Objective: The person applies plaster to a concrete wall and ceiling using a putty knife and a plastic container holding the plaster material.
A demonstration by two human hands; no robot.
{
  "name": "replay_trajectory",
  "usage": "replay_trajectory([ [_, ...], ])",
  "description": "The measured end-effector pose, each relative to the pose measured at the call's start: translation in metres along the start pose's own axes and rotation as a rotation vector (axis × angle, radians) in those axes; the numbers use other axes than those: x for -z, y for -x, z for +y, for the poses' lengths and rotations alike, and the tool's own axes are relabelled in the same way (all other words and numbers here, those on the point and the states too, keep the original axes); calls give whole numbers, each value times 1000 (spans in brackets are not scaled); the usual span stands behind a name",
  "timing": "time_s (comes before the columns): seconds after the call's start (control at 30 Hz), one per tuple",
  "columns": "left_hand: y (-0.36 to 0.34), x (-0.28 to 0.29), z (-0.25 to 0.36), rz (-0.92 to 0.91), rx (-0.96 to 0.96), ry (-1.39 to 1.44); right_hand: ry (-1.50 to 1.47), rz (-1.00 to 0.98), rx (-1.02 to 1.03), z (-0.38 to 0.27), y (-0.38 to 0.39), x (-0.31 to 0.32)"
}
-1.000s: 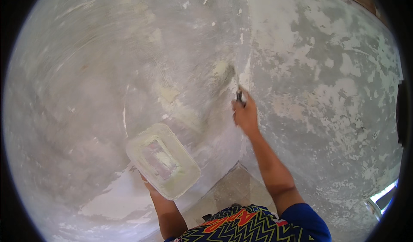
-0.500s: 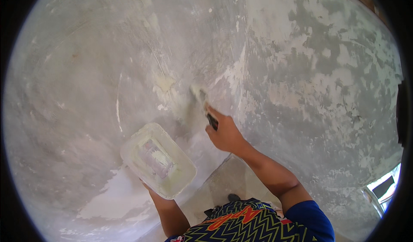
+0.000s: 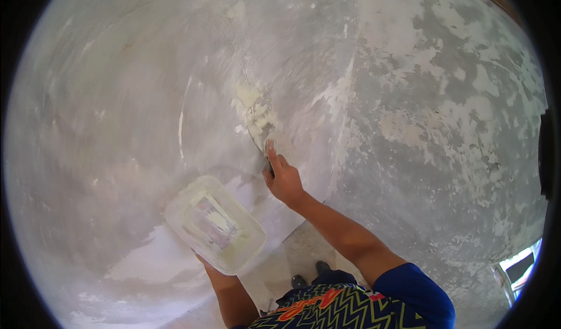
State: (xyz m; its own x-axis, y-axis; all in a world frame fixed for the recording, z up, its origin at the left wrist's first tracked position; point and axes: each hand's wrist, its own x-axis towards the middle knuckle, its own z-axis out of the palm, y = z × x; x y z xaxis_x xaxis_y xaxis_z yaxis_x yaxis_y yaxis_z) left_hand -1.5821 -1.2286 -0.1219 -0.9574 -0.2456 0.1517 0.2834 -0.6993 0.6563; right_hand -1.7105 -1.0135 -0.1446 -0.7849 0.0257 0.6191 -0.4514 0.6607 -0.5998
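My right hand grips a putty knife against the grey plastered wall, at the lower end of a pale, rough patch of filler. The knife's blade is partly hidden by my fingers. Below and left of it, my left hand holds a whitish rectangular plastic tub from underneath, most of that hand hidden by it. Pale paste is smeared inside the tub.
A second, mottled wall meets this one at a corner right of my right hand. Below are a dusty floor and my two dark-shod feet. A bright opening shows at the lower right, and brown edging at the top right.
My right hand and knife have moved down and left from near the corner to the left wall, where more pale filler now shows. The tub stays at lower left in my left hand.
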Motion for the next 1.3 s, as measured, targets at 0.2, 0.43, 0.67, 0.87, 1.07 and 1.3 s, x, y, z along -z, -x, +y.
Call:
replay_trajectory([
  [0.2,25,7,14,47,-30,-2,26,-188,-22,55,116,-21],
  [0.43,73,3,15,140,-62,35,-138,-13,120,2,40,63],
  [0.67,104,-5,-14,171,-10,-34,-15,69,198,-20,-41,70],
  [0.87,104,-3,-12,221,-15,12,-25,-65,88,-27,-31,76],
  [1.07,106,-10,-8,139,21,-122,-88,-91,63,-24,-27,100],
  [1.3,111,-5,-8,126,40,-25,-92,-461,-55,10,37,141],
])
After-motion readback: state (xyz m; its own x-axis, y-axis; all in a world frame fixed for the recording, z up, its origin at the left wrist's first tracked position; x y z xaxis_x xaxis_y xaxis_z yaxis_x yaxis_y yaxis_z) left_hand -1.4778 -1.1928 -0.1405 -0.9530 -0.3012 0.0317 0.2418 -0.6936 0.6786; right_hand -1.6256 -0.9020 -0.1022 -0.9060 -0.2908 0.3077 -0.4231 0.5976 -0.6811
